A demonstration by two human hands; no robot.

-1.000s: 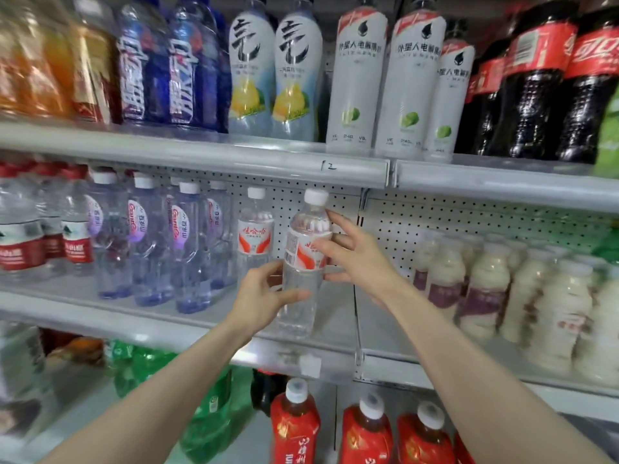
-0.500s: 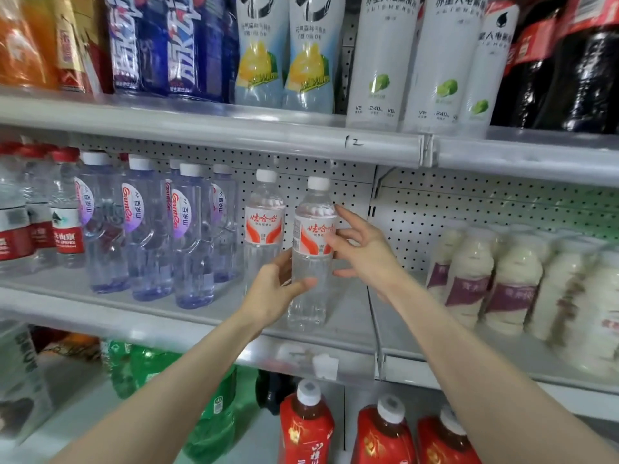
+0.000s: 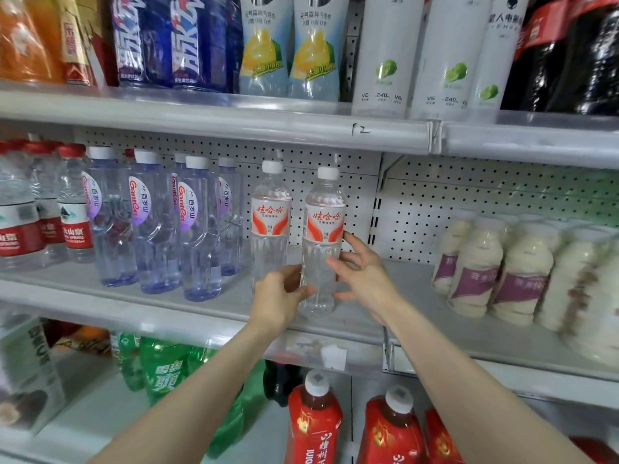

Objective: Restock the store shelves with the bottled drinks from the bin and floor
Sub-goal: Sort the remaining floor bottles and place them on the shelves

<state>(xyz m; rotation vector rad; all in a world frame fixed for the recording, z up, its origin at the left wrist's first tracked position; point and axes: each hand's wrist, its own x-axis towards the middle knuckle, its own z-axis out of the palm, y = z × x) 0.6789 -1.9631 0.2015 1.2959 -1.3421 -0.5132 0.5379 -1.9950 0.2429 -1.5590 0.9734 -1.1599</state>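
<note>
A clear water bottle (image 3: 323, 226) with a white cap and a red-and-white label stands upright on the middle shelf (image 3: 214, 313), just right of a second bottle of the same kind (image 3: 270, 216). My left hand (image 3: 279, 298) grips its lower part, thumb across the front. On the bottle's right side, my right hand (image 3: 365, 276) touches it with spread fingers, one fingertip at the label's lower edge. The bottle's base looks set down on the shelf near its front.
Left on the same shelf stand several purple-labelled water bottles (image 3: 197, 229) and red-capped ones (image 3: 73, 209). Cream-coloured drink bottles (image 3: 475, 269) fill the right bay. Large bottles line the upper shelf (image 3: 234, 125). Below are green soda bottles (image 3: 164, 373) and red tea bottles (image 3: 315, 426).
The bottle, tilted and held above the shelf before, now stands upright beside its twin. Both hands have slid lower on it, and the view has moved closer.
</note>
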